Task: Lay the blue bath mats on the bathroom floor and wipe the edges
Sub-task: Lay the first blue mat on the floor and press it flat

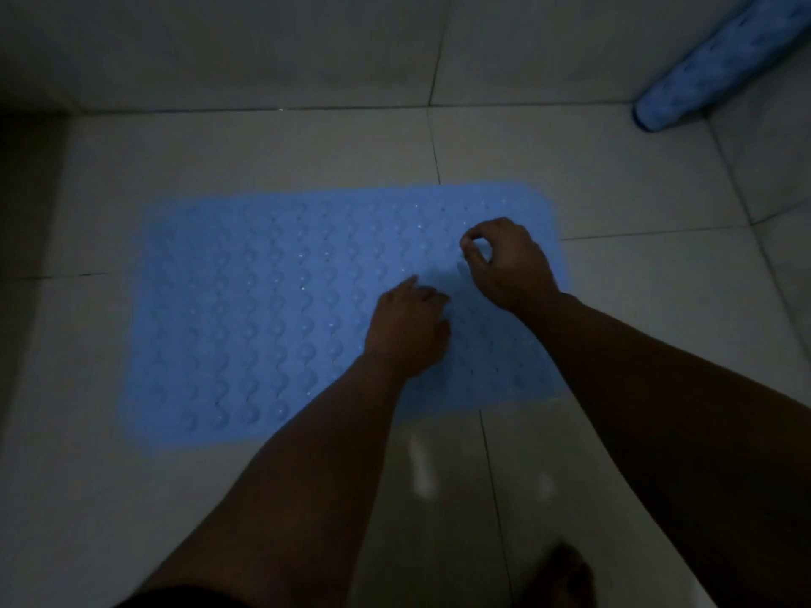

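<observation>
A blue bath mat (pixel 263 318) with rows of round bumps lies flat on the pale tiled floor (pixel 263 151). Both my hands are over its right half. My left hand (pixel 408 331) rests palm down on the mat with its fingers curled under. My right hand (pixel 509 265) hovers a little farther off, thumb and forefinger curled into a ring, nothing visibly between them. A second blue mat (pixel 719 63), rolled up, leans in the far right corner against the wall.
The room is dim. Tiled walls (pixel 219 46) rise behind the mat and along the right. A dark edge runs down the left side. My bare foot (pixel 566 577) stands on the tiles at the bottom right.
</observation>
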`<act>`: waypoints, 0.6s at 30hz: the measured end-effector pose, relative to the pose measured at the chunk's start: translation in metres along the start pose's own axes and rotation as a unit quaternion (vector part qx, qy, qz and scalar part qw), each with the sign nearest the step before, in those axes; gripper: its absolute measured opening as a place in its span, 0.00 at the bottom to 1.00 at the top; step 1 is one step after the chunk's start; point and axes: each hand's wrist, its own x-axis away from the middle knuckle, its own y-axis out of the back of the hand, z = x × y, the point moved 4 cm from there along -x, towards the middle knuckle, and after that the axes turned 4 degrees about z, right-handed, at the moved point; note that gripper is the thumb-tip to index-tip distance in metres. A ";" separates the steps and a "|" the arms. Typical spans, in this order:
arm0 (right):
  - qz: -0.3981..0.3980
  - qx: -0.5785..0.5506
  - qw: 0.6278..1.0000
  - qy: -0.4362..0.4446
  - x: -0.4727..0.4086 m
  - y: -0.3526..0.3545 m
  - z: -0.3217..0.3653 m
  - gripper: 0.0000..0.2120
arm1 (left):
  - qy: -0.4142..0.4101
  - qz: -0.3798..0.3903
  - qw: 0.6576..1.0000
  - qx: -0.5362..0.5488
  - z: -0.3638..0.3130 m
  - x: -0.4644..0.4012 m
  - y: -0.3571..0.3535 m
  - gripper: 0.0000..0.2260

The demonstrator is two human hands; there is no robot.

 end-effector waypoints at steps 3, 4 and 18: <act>0.004 0.015 1.000 0.021 0.018 -0.029 0.032 0.22 | 0.061 -0.030 0.997 -0.045 0.039 0.032 0.019 0.25; 0.017 0.021 1.000 0.016 0.025 -0.042 0.043 0.23 | 0.072 -0.044 0.994 -0.062 0.050 0.041 0.024 0.24; 0.084 0.155 0.983 0.046 0.103 -0.174 0.096 0.35 | 0.144 -0.103 0.979 -0.101 0.114 0.099 0.037 0.23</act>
